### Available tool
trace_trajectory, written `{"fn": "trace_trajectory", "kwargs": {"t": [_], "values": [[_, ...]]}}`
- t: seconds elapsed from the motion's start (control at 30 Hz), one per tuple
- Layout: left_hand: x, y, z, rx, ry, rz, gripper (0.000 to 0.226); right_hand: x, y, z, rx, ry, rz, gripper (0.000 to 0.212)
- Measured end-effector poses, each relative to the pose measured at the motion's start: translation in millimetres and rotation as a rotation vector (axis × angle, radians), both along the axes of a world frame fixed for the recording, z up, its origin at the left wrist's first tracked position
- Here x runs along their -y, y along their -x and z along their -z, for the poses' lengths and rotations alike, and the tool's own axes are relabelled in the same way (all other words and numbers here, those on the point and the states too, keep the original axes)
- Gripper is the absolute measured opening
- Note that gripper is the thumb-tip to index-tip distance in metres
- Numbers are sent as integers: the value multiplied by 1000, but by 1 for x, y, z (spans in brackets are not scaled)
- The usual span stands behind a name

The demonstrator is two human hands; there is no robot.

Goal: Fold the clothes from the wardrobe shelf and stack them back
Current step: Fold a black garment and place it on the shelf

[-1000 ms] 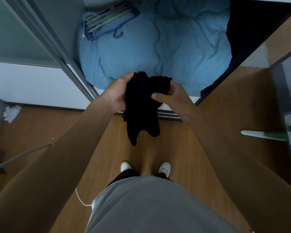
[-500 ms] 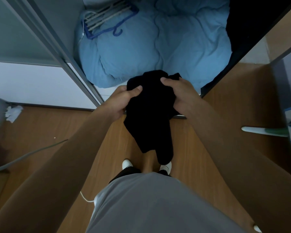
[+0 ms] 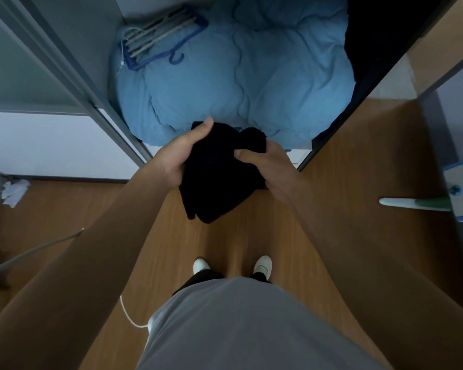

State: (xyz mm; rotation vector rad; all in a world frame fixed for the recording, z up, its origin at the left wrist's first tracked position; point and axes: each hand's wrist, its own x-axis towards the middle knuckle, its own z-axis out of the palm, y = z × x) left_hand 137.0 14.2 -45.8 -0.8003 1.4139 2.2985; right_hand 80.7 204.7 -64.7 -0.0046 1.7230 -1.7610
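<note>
While the black garment (image 3: 219, 177) hangs bunched just in front of the blue duvet (image 3: 238, 84), I see the grip of the left hand (image 3: 179, 158) curled round one side and that of the right hand (image 3: 273, 166) pinching the other.

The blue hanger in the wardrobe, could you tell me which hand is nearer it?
Left. The left hand is below the hanger; the right hand is farther right, across the black garment.
</note>
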Motion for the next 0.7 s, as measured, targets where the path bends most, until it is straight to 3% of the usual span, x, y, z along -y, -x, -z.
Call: {"fn": "trace_trajectory", "kwargs": {"t": [0.13,0.27,0.4,0.5,0.63,0.7], "values": [[-1,-14,13,-76,135,112,49,6,6,-9,84,67,122,25],[-4,-11,12,-99,243,-43,38,0,20,-19,162,18,155,45],[0,-1,7,-80,172,-174,39,-26,35,-30,82,-130,0,39],[4,6,3,-35,167,-207,43,-39,46,-32,52,-164,101,33],[6,15,0,4,198,-223,36,-51,57,-33,140,48,329,51],[7,19,-2,-1,158,-223,32,-58,57,-33,127,140,280,49]]}}
